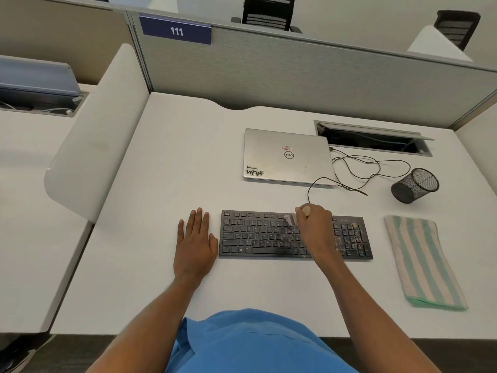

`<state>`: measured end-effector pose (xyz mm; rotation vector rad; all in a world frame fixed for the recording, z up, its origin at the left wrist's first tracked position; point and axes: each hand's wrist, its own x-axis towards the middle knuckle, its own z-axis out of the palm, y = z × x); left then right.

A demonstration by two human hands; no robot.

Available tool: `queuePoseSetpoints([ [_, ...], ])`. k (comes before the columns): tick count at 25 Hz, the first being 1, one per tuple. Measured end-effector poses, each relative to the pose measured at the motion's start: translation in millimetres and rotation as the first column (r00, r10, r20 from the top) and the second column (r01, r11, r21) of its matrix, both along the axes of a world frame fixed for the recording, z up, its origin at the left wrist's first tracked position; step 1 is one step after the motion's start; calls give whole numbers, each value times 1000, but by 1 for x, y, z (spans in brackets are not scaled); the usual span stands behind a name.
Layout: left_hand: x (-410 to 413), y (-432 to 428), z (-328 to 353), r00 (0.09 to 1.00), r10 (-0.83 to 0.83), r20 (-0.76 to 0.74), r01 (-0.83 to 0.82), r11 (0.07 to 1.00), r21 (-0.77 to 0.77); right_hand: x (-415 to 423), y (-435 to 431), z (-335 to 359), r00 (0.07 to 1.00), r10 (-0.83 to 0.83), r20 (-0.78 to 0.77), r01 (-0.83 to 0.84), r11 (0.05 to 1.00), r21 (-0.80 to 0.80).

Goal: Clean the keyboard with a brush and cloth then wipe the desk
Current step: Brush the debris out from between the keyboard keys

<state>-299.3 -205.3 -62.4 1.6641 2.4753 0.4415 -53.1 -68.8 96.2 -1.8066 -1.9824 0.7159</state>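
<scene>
Keyboard (269,235) beneath brush (293,217) (right hand (314,224) gripping), Dell laptop (287,157), sign "111" (176,30)

Left hand (195,246) flat left of centre, fingers straight, right hand (314,224) right of centre, curled round a brush (291,219), both forearms outstretched

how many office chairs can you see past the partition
2. One black chair stands beyond the grey partition at top centre. The second chair is at top right, its lower part behind a white panel. Others may be hidden by the partitions.
</scene>
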Motion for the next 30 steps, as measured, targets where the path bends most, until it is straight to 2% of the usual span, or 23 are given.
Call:
queuePoseSetpoints([
  [5, 0, 1, 0, 1000, -2, -8, 2, 1000, 13, -2, 7, 6, 998, -14, -60, 15, 1000, 17],
  [10, -1, 0, 0, 1000, 1, -9, -1, 1000, 6, -2, 1, 7, 1000, 13, -25, -14, 999, -45],
  [12, 0, 0, 0, 1000, -2, -6, 2, 1000, 9, -2, 3, 8, 999, 3, -48, -4, 1000, -24],
  [16, 0, 0, 0, 1000, 2, 3, -2, 1000, 19, -2, -1, 4, 1000, 22, 16, -22, 1000, 1],
  [19, 0, 0, 0, 1000, -1, -3, 1, 1000, 4, 0, -2, 4, 999, 24, -35, -23, 1000, 16],
  [22, -1, 0, 0, 1000, 1, 1, -1, 1000, 11, 3, -5, 7, 1000, 14, -13, -14, 1000, 4],
  [24, 0, 0, 0, 1000, 3, 0, -3, 1000, 12, 4, -9, 9, 998, 11, -70, -12, 1000, -14],
  [30, -1, 0, 1, 1000, -2, -1, 2, 1000, 9, 6, -12, 6, 995, 25, -97, -20, 998, 55],
])
